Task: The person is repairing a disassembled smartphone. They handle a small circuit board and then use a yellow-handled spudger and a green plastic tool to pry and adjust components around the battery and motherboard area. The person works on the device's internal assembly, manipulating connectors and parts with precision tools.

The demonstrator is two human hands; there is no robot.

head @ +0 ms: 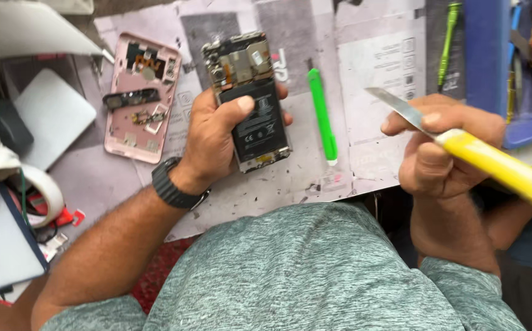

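Observation:
My left hand [214, 138] grips an opened smartphone [247, 98] with its back cover off. The black battery and the circuit board at the top are exposed, and my thumb rests on the battery. My right hand [443, 144] holds a yellow-handled tool [498, 167] with a flat metal blade [396, 105]. The blade points up and left, off to the right of the phone and not touching it. A dark watch [171, 184] is on my left wrist.
A pink phone back cover [128, 132] with small loose parts lies to the left on the paper-covered bench [370, 55]. A green pry tool [322, 116] lies between my hands. A green screwdriver [446, 43] and a blue tray [492, 67] sit at the right. A tape roll [45, 190] is at the left.

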